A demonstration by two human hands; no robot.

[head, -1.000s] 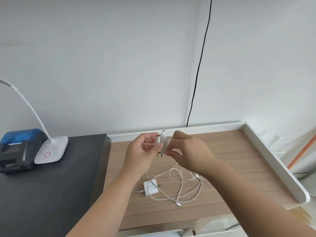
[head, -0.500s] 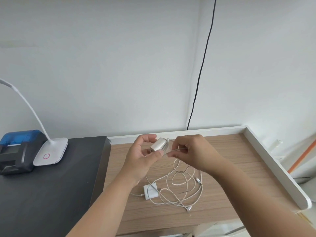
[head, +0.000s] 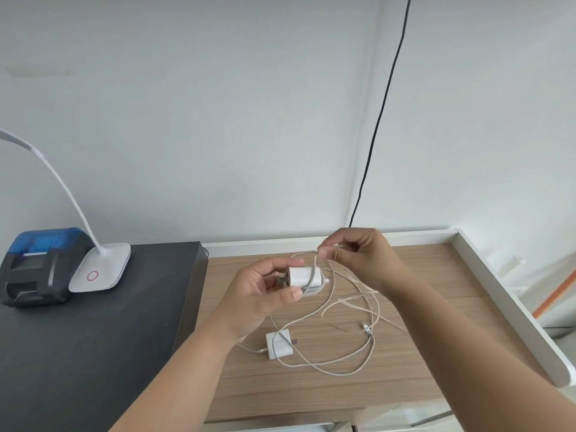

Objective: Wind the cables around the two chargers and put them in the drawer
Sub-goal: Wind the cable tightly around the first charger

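Between both hands (head: 305, 275), white charger (head: 304, 280).

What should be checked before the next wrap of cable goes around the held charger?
1. Left hand grips held charger: ok.
2. Right hand pinches cable: ok.
3. A strand lies across the charger body: ok.
4. Loose cable clear of second charger on wooden desk: cannot tell, loops overlap.
5. Drawer open and ready: cannot tell, not in view.
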